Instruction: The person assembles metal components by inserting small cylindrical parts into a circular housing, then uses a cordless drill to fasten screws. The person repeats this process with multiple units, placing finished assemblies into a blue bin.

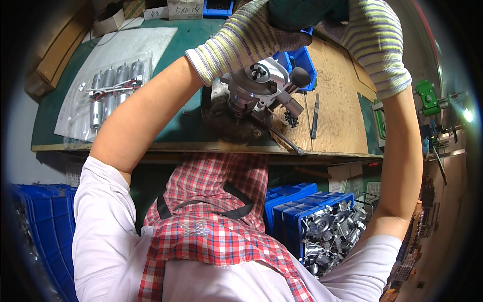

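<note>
Both my hands wear striped knit gloves and are raised at the top edge of the view. My left hand grips the left side of a dark green object, and my right hand holds its right side. The frame cuts that object off, so its kind cannot be told. Below my left hand, a grey metal motor housing sits on a dark round fixture at the bench's front. A metal lever with a rounded end sticks out from the fixture towards me.
Several small electric motors with wires lie in a clear plastic tray at left. Blue bins, a pile of black screws and a dark slim tool are right of the fixture. Below, a blue crate holds metal parts.
</note>
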{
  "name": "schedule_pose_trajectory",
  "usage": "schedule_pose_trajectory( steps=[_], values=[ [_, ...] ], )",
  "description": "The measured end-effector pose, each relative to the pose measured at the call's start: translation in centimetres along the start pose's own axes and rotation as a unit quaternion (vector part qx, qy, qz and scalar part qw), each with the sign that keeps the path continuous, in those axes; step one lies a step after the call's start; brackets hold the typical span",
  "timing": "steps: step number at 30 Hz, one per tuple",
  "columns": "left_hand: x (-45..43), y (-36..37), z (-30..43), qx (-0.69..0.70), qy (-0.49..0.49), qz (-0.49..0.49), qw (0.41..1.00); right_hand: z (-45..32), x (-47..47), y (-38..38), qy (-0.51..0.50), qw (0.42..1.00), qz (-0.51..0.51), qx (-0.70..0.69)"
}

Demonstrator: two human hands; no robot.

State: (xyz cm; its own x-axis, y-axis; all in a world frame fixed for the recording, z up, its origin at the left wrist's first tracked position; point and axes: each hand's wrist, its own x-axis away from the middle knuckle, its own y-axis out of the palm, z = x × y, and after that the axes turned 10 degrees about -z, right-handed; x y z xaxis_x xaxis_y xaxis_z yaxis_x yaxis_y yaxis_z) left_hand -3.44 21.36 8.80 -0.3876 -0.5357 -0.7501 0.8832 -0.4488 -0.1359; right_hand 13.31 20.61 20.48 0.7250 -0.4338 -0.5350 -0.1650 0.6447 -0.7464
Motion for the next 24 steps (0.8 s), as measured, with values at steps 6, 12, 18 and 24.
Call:
schedule_pose_trajectory(
  steps=[6, 12, 18, 24],
  values=[
    [-0.2, 2.1, -0.9, -0.226, 0.015, 0.04, 0.973, 1.3, -0.3, -0.7, 0.094, 0.99, -0.069, -0.079],
    [1.5, 0.6, -1.2, -0.32, -0.032, 0.083, 0.943, 0.9, -1.2, 1.5, 0.071, 0.893, -0.026, -0.444],
    [-0.8, 5.7, 4.1, -0.472, -0.135, 0.075, 0.868, 2.7, -1.7, 2.2, 0.106, 0.75, -0.066, -0.649],
    [-1.5, 1.4, -0.5, -0.498, 0.061, 0.239, 0.832, 1.4, -2.2, 1.9, 0.0, 0.886, -0.032, -0.463]
  ],
)
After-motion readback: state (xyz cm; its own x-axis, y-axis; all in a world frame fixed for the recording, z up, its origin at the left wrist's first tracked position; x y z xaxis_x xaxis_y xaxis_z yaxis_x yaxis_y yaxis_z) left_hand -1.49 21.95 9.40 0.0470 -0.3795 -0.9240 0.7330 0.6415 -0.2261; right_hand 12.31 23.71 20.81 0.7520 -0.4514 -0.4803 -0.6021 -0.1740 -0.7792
